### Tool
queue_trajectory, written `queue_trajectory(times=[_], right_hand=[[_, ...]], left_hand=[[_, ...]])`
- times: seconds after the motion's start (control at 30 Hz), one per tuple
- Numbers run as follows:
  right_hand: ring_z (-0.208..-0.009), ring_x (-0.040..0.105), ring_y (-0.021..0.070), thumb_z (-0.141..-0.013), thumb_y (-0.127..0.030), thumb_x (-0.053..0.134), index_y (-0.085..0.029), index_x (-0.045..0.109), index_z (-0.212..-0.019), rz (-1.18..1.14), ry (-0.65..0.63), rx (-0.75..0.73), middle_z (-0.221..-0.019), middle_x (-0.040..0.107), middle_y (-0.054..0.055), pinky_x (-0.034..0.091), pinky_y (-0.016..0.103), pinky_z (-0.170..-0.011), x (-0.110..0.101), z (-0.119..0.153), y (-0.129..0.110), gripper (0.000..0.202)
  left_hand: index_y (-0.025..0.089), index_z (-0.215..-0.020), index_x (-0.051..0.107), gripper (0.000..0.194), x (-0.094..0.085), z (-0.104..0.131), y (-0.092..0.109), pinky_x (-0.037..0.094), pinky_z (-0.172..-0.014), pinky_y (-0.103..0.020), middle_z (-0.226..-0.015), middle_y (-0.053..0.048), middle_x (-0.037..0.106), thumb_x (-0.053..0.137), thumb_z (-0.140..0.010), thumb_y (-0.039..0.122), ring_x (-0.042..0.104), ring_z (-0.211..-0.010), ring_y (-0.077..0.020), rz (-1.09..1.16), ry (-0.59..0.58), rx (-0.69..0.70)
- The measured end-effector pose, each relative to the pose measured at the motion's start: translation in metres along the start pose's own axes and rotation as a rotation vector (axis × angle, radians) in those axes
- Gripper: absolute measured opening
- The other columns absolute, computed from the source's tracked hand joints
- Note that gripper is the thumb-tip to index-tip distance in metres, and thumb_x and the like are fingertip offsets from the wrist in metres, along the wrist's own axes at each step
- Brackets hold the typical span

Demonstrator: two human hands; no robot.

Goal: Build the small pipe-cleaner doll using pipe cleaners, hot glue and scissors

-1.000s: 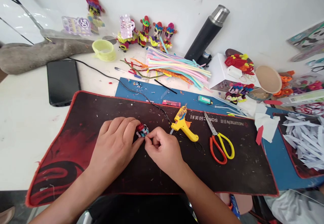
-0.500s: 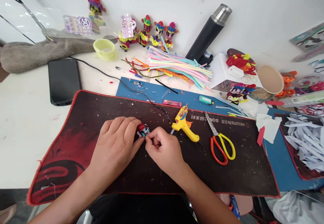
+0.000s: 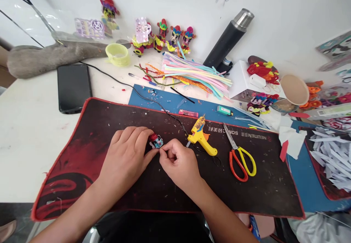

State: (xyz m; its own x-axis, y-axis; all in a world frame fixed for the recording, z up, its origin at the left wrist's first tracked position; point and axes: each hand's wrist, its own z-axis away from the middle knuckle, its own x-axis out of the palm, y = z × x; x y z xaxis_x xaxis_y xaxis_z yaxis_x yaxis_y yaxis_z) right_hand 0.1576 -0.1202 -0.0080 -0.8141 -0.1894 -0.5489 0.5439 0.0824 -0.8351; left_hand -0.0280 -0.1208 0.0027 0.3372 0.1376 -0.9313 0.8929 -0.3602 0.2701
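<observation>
Over the black desk mat, my left hand [image 3: 126, 153] is closed around a small doll head [image 3: 157, 141] with a red top and a light blue front. Its fingers cover the head's left side. My right hand [image 3: 179, 162] has thumb and index finger pinched together at the head's lower right edge. Whatever sits between those fingertips is too small to make out. Just right of my right hand lies a yellow hot glue gun [image 3: 201, 137]. Scissors [image 3: 239, 159] with one red and one yellow handle rest farther right, blades slightly apart.
Pastel pipe cleaners [image 3: 194, 73] are heaped behind the desk mat [image 3: 263, 184]. A black thermos [image 3: 229, 38] and several finished dolls [image 3: 175, 40] stand by the wall. A phone [image 3: 74, 88] lies at left. Paper strips [image 3: 331, 159] pile up at right. The glue gun's cable crosses the table.
The whole view has shifted slightly. My right fingertips have drawn back a little from the doll head, so more of its light blue front shows. My left hand keeps its hold.
</observation>
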Motion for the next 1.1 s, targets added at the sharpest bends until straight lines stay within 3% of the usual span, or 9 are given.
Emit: queue_trajectory(times=[0.47,0.67,0.77,0.87,1.1], right_hand=[[-0.044,0.042,0.0085,-0.089,-0.022,0.059,-0.023,0.06,-0.078,-0.037,0.026,-0.047,-0.054,0.043,-0.009,0.031,0.02,-0.047,0.002,0.0,0.001,0.012],[-0.045,0.044,0.009,-0.088,-0.021,0.06,-0.022,0.061,-0.078,-0.054,0.035,-0.043,-0.054,0.044,-0.009,0.032,0.02,-0.048,0.003,0.0,0.004,0.01],[-0.045,0.045,0.0094,-0.088,-0.021,0.061,-0.022,0.062,-0.079,-0.076,0.024,-0.036,-0.054,0.044,-0.009,0.032,0.02,-0.047,0.004,0.001,0.005,0.01],[-0.045,0.045,0.0097,-0.087,-0.019,0.062,-0.022,0.062,-0.079,-0.089,0.026,-0.045,-0.055,0.044,-0.009,0.031,0.02,-0.046,0.005,0.002,0.006,0.009],[-0.046,0.043,0.0091,-0.089,-0.02,0.062,-0.022,0.062,-0.08,-0.168,0.041,-0.056,-0.055,0.044,-0.009,0.031,0.02,-0.047,0.005,0.004,0.006,0.009]], left_hand=[[0.017,-0.132,0.068,0.037,0.013,-0.008,-0.015,0.052,-0.094,-0.051,-0.123,-0.016,0.071,0.067,-0.098,0.033,0.066,-0.109,-0.0366,0.078,-0.04,-0.077],[0.021,-0.143,0.063,0.046,0.005,-0.001,-0.028,0.055,-0.102,-0.05,-0.129,-0.013,0.072,0.065,-0.101,0.04,0.068,-0.116,-0.0335,0.23,0.042,-0.061],[0.027,-0.133,0.071,0.032,-0.009,0.0,-0.025,0.059,-0.097,-0.042,-0.125,-0.01,0.074,0.062,-0.104,0.038,0.07,-0.114,-0.0291,0.337,0.085,-0.06],[0.028,-0.121,0.077,0.025,-0.02,-0.004,-0.013,0.061,-0.089,-0.034,-0.115,-0.008,0.077,0.058,-0.106,0.029,0.071,-0.104,-0.0246,0.416,0.048,0.041],[0.026,-0.1,0.077,0.027,-0.02,-0.013,0.003,0.061,-0.079,-0.031,-0.096,-0.005,0.079,0.052,-0.104,0.016,0.07,-0.089,-0.0223,0.44,0.003,0.139]])
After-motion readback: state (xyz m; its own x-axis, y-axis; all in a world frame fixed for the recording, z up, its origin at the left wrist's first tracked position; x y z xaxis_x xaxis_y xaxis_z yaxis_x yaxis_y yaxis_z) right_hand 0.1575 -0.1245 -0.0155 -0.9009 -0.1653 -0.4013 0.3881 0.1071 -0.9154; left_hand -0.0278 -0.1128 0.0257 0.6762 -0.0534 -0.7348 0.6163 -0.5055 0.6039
